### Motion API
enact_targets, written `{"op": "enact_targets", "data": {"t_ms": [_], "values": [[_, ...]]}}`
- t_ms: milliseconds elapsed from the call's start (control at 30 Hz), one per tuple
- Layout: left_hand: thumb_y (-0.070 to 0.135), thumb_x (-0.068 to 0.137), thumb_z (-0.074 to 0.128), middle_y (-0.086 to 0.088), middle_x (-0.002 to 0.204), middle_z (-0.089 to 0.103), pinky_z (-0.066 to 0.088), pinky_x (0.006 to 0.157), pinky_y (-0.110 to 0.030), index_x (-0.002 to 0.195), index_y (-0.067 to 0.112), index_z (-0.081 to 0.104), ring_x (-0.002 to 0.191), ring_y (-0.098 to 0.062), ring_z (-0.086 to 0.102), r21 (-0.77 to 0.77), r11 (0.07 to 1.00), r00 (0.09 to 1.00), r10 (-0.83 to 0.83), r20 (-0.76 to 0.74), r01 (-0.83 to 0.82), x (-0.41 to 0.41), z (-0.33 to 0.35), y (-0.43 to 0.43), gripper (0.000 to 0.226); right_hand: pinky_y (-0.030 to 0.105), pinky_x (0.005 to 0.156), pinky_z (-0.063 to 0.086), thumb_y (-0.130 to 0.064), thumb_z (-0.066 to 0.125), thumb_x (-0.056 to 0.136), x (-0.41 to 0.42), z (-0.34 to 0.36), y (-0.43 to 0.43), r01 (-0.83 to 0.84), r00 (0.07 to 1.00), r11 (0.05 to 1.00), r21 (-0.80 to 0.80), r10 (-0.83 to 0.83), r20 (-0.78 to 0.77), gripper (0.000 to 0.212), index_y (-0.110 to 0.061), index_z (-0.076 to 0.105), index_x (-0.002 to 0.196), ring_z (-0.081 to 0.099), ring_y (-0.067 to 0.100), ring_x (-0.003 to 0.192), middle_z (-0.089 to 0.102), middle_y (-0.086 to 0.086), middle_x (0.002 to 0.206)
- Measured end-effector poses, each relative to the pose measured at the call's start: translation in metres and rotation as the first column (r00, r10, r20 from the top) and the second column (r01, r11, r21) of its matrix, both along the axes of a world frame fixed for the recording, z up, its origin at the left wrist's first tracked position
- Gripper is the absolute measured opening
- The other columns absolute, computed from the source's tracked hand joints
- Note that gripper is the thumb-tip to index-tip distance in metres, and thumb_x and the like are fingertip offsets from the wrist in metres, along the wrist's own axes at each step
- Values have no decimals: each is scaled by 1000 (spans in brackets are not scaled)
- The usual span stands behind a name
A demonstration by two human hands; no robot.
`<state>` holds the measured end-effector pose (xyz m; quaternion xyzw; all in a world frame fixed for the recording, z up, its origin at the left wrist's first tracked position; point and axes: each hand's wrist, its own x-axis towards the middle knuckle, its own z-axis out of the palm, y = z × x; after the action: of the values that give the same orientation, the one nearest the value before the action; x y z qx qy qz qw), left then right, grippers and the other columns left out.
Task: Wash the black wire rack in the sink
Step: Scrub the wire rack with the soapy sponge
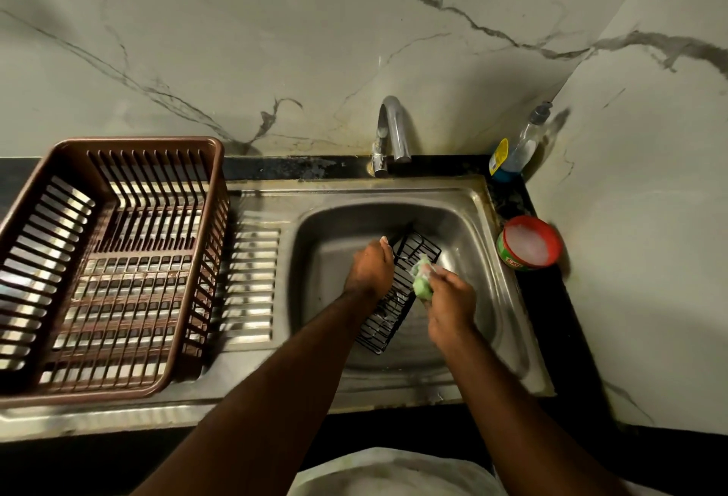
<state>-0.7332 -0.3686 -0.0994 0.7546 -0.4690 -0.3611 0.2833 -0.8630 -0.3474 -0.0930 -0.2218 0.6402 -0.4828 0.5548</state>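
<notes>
The left hand curls over the left long edge of the black wire rack and grips it. The right hand pinches a green sponge, pressed against the rack's right edge near mid-length. The rack lies between both hands, inside the sink basin. Its long axis runs from near-left to far-right, so scrubbing strokes should follow that diagonal.
</notes>
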Motion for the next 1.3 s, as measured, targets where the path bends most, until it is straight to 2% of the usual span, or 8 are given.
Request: {"op": "enact_targets", "data": {"t_ms": [133,267,400,633,833,1000,1100,1300], "values": [[38,111,28,-7,83,62,55,70,-38,94,8,60,77,-24,63,-10,1000,1000,5,-10,-5,-5,2,2,47,27,75,56,0,60,91,-14,10,-17,51,977,994,-101,-71,-201,27,-13,72,110,70,14,92,72,2,106],[38,111,28,-7,81,60,49,66,-35,92,9,60,76,-24,60,-1,1000,1000,-9,-8,9,-6,3,5,46,16,73,56,-7,61,86,-20,13,-34,-325,817,935,-143,202,-541,38,-19,71,121,67,12,97,69,0,112],[31,110,33,-6,84,62,40,63,-29,93,11,58,75,-22,59,-6,998,998,-55,0,55,-6,4,9,36,13,84,51,-7,69,86,-2,16,-29,-657,581,724,-208,311,-752,31,-16,75,115,66,4,97,74,-7,108],[35,110,30,-3,78,62,40,60,-28,89,13,59,70,-19,59,-16,1000,1000,-2,-17,2,-4,1,9,43,34,88,56,-6,60,89,-3,16,-38,-757,375,648,-84,327,-867,24,-4,76,107,70,24,97,75,11,104],[38,111,29,2,70,58,36,56,-27,80,14,56,65,-18,58,-41,998,998,58,36,-56,1,2,7,48,36,105,45,-11,56,95,-11,32,-56,-913,58,346,214,630,-774,38,-4,62,132,59,29,122,63,15,133],[37,110,31,-1,73,57,39,65,-30,85,14,56,63,-16,52,-39,999,996,33,85,-30,-2,1,4,42,41,87,51,-23,52,97,-9,39,-68,-894,-274,153,421,557,-784,23,-14,66,112,62,33,109,68,10,118],[38,110,30,-9,83,60,43,68,-32,89,10,57,74,-26,56,-34,999,995,34,89,-31,-5,1,3,44,34,77,48,-19,55,94,-14,36,-74,-910,-240,155,385,560,-793,17,-11,68,102,64,26,98,71,6,107],[40,110,28,-8,80,62,38,63,-30,83,18,51,69,-22,56,-35,999,997,-9,81,12,-13,2,-3,42,18,65,48,2,68,88,-35,22,-78,-920,298,387,57,787,-540,16,-3,77,100,62,-2,69,72,-9,78]]}}
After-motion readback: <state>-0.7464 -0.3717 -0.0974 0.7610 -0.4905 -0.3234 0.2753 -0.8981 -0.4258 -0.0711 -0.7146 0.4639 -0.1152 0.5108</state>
